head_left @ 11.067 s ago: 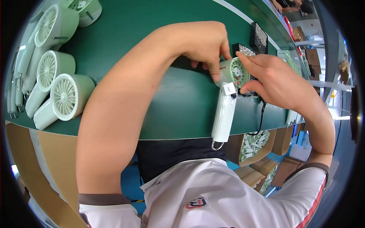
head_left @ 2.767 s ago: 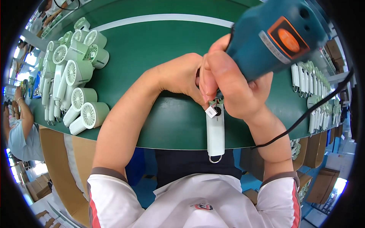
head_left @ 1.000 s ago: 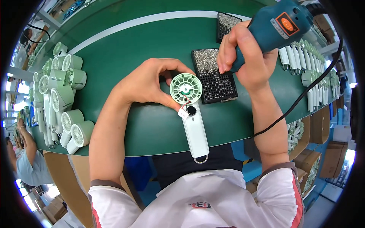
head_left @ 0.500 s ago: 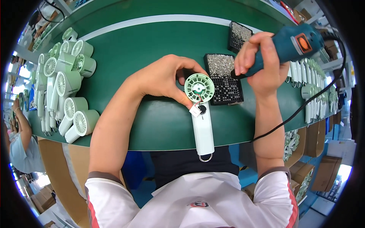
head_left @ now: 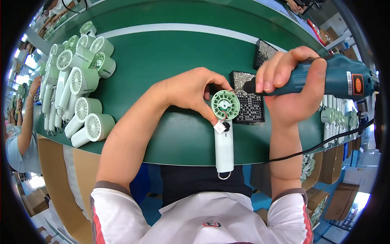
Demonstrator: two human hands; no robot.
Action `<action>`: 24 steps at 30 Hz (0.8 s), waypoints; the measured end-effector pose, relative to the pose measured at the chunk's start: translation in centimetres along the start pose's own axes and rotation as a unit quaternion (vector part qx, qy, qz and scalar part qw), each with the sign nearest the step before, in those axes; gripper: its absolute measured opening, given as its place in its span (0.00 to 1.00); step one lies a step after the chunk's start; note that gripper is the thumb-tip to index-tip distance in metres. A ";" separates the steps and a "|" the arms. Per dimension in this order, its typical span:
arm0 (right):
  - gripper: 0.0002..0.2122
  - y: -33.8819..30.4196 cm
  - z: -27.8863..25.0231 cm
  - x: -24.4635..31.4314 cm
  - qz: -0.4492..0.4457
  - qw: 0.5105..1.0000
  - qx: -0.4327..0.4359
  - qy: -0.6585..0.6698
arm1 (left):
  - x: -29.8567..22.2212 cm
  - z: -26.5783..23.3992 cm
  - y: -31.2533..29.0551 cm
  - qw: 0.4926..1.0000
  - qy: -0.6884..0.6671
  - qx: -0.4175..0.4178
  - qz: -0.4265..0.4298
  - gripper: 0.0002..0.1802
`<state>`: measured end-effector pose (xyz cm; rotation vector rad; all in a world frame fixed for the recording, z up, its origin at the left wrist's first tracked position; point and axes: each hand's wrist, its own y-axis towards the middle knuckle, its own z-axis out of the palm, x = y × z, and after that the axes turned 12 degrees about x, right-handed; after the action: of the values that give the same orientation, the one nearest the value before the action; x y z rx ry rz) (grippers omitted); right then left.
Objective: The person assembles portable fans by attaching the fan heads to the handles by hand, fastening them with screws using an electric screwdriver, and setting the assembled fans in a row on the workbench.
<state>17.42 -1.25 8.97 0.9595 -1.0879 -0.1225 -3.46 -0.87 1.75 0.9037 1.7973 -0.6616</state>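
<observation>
A green bench (head_left: 162, 49) with a curved front edge fills the middle of the view, and a white strip (head_left: 174, 27) runs along its far side. Near the middle of the front edge lies a pale green and white hand fan (head_left: 224, 150), its round head toward the far side and the metal loop at its handle end sticking out past the edge. A white tag (head_left: 219, 127) and thin wires sit where head meets handle. The hands are apart: the left hand (head_left: 199, 91) is clamped on the fan's head, thumb on the near side and fingers on the far side, while the right hand (head_left: 292, 87) is wrapped around a teal power screwdriver (head_left: 337, 77). Its bit points left at the head's far rim; whether it touches cannot be told. Just right of the head is a black tray (head_left: 250, 107) of small metal pieces, with a second tray (head_left: 265, 53) farther back. Assembled fans (head_left: 83, 79) crowd the left end of the bench, and more fan parts (head_left: 335, 116) stand in rows near its right end. A black cord (head_left: 321, 144) crosses the front right corner. Below the bench are cardboard boxes (head_left: 61, 183) and blue floor; beyond the left end, a co-worker's blue sleeve (head_left: 29, 142) shows.
</observation>
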 end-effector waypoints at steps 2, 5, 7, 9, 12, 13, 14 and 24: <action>0.20 0.0 0.3 -0.3 0.014 1.000 -0.004 -0.008 | -0.3 -0.1 -0.2 1.000 0.001 -0.004 -0.009 0.39; 0.20 -0.1 0.3 -0.6 0.019 1.000 -0.004 -0.021 | -0.5 -0.2 0.0 1.000 0.010 -0.003 -0.020 0.39; 0.20 -0.1 0.5 -0.7 0.019 0.999 -0.005 -0.029 | -0.5 -0.2 0.0 1.000 0.016 0.000 -0.026 0.39; 0.19 -0.2 0.6 -1.0 0.020 0.999 -0.007 -0.032 | -0.4 -0.1 -0.1 1.000 0.021 -0.004 -0.018 0.38; 0.17 -0.2 0.9 -1.1 0.022 0.999 0.006 -0.026 | -0.5 0.1 -0.3 1.000 0.013 -0.004 -0.017 0.37; 0.16 -0.4 0.8 -1.3 0.020 0.999 0.020 -0.030 | -0.4 0.1 -0.3 1.000 0.014 -0.006 -0.017 0.37; 0.15 -0.5 0.8 -1.4 0.018 0.999 0.034 -0.033 | -0.2 0.1 -0.2 1.000 0.012 0.000 -0.013 0.38; 0.09 1.3 3.0 -2.9 0.095 0.986 0.056 -0.125 | 0.0 0.2 -0.6 1.000 0.009 -0.023 0.000 0.35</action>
<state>13.16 -0.76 8.23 0.9526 -1.4257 -0.0258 -3.85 -1.37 1.68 0.8823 1.8215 -0.6108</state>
